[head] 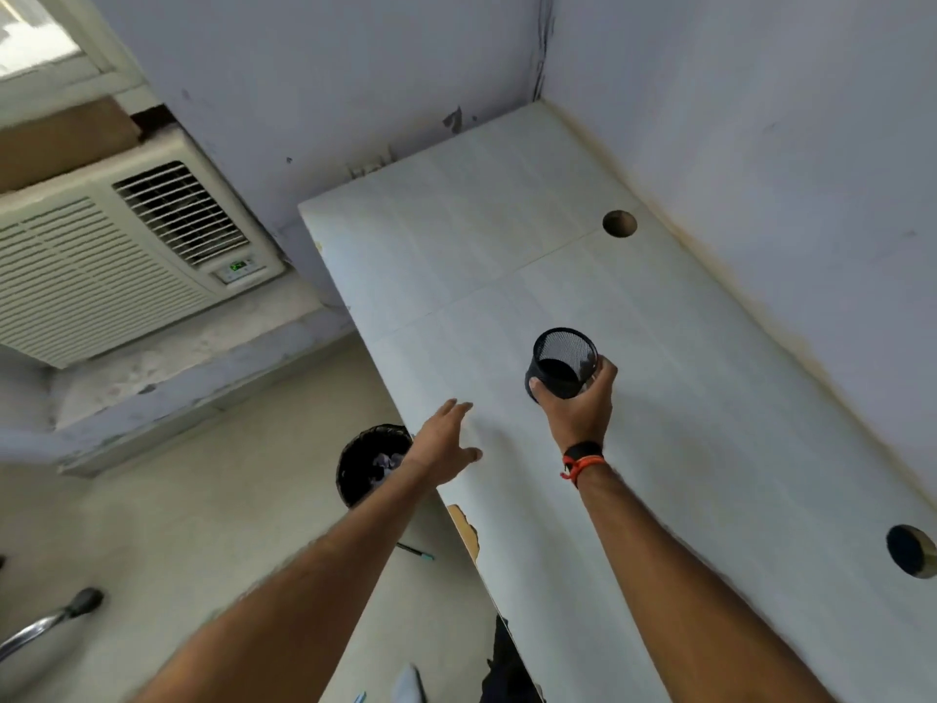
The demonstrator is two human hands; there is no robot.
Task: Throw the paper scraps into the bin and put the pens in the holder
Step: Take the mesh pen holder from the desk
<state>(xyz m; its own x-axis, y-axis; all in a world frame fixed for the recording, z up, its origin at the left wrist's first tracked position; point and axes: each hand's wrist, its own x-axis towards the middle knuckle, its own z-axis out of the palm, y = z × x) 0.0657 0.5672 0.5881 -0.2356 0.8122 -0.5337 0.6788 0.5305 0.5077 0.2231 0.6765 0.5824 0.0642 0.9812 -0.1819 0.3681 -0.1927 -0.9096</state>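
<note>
Your worktop [684, 398] is a pale board running into the far right corner, with one round cable hole [619, 224] far and another [911, 550] near right. On the floor [152, 525] to its left stands a black bin [362, 459] holding paper scraps [385, 461]; nearer lies a pen [416, 551].

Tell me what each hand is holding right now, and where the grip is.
The right hand grips the black mesh pen holder around its lower side wall, near the base. The left hand is open, fingers spread above the desk edge, holding nothing.
</note>
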